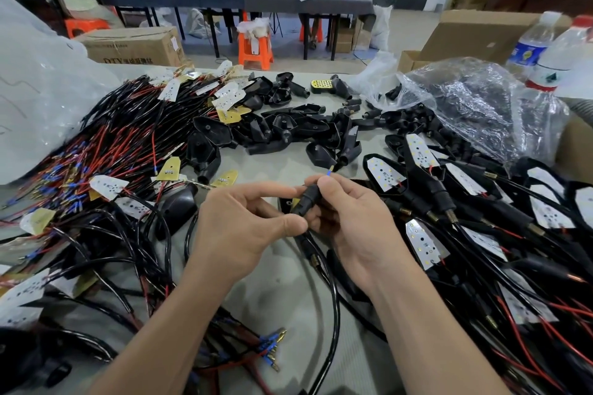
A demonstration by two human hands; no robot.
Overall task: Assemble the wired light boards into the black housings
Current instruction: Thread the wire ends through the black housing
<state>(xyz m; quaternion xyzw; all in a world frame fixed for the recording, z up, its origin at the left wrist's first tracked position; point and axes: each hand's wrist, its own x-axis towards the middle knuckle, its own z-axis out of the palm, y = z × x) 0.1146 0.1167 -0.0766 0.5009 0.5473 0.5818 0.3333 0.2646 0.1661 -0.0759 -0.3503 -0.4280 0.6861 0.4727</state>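
Two hands, left hand (238, 228), right hand (356, 228), pinch-tight on one black housing (309, 197).

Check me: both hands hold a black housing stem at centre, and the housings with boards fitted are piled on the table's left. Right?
Wrong side: the head view shows left hand and right hand holding the black housing stem, but the fitted housings piled on the right of the table.

left: tangled wired boards (122, 138) are blocking passage.
right: filled housings (465, 181) are crowding in.
ahead: bare table strip (279, 165) is lying before loose housings (288, 128).
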